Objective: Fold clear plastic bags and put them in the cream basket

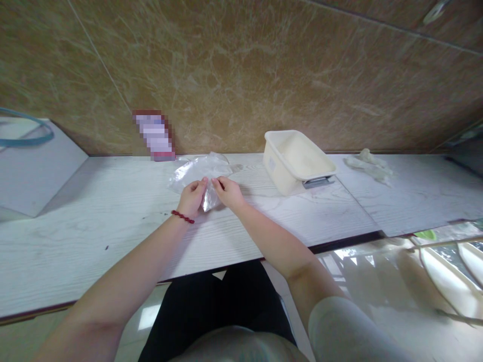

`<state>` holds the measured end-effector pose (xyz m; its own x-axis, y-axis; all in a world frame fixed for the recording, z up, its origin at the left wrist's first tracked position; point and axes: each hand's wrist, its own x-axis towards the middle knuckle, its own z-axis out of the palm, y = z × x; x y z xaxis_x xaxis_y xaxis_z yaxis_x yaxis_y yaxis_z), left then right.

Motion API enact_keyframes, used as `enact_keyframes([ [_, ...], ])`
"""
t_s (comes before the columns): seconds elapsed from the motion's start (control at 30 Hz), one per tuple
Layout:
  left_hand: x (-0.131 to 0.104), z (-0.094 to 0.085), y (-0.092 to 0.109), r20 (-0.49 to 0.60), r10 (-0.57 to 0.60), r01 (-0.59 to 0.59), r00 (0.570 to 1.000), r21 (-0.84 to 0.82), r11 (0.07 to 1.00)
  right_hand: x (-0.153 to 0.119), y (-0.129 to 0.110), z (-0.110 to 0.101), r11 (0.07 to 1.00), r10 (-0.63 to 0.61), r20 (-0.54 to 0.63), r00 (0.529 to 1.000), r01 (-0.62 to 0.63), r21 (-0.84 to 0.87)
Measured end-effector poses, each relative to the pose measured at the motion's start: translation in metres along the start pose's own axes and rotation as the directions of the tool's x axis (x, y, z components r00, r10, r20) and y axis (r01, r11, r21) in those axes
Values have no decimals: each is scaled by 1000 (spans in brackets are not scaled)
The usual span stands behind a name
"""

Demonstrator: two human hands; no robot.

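Clear plastic bag [206, 167]: thin, glossy, wrinkled film with irregular edges, spread flat-ish on the surface [124, 201], which is whitish with a fine wood-like grain. Behind it, a wall [226, 75] of brown, pale-veined, marble-like panels. To the right, a cream tub [281, 168], rectangular with rounded corners, smooth walls and a grey clip at its near end; farther right, a crumpled translucent piece [372, 166]. Left hand [191, 197], with a dark red beaded bracelet [182, 216] at the wrist, is pinched on the bag between thumb and fingers; right hand [229, 193] likewise, just beside it. Bag lies between and beyond both hands, one crumpled corner hanging toward the person; tub well apart from them.
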<state>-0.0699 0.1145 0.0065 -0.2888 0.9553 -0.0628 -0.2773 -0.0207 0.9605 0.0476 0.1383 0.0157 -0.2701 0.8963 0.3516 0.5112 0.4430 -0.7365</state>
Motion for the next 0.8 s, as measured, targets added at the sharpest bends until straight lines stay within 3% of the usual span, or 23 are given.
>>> enact_keyframes([
  [0.17,-2,9,6,187,-227,275,956,-290,917,1,0,-3,997,64,-102,993,-67,-32],
  [0.37,-9,13,5,177,-289,334,941,-331,882,2,2,-5,995,90,-155,984,-96,-33],
  [0.53,-15,14,8,251,-337,404,907,-304,862,3,3,-4,995,96,-167,981,-96,6],
  [0.67,-15,15,4,98,-283,299,954,-233,925,1,2,-1,997,73,-123,990,-69,37],
  [0.8,-10,14,-6,23,-80,83,997,-156,984,-1,0,3,998,34,-87,996,-29,63],
])
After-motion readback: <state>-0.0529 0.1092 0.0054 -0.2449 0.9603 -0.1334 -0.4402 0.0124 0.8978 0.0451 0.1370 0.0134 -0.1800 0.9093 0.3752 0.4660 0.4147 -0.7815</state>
